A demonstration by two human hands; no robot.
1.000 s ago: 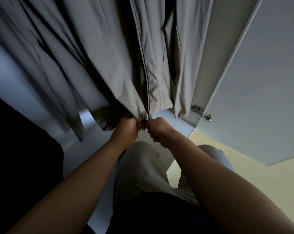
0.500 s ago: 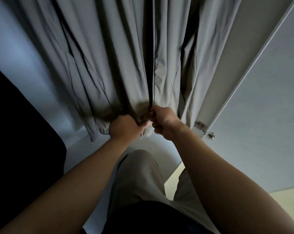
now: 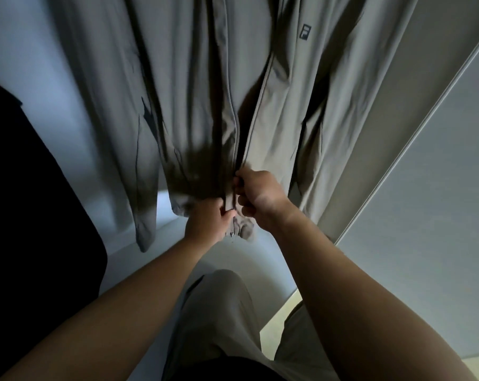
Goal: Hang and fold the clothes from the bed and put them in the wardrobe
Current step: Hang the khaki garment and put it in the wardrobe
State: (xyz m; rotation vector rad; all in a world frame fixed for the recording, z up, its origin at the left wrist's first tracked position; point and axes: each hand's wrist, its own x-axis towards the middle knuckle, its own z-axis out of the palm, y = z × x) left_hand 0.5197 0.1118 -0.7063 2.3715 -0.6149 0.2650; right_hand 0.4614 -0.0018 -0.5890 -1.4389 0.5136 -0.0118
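A grey zip-up jacket [image 3: 194,86] hangs inside the wardrobe, a small dark logo on its right chest. Its front zipper [image 3: 235,138] runs down the middle. My left hand [image 3: 208,220] grips the bottom hem of the jacket just left of the zipper. My right hand [image 3: 257,192] pinches the zipper a little above the hem, its fingers curled round it. The two front panels are joined below my right hand and gape apart above it. The hanger is out of view above.
The wardrobe's pale inner wall [image 3: 40,59] lies behind the jacket. Its open white door [image 3: 439,160] stands at the right. A dark mass [image 3: 26,202] fills the left edge. My trousered legs [image 3: 219,312] and a strip of light floor [image 3: 277,331] are below.
My right hand has risen along the zipper while my left hand holds the hem down. The view has tilted upward, bringing the chest logo into sight.
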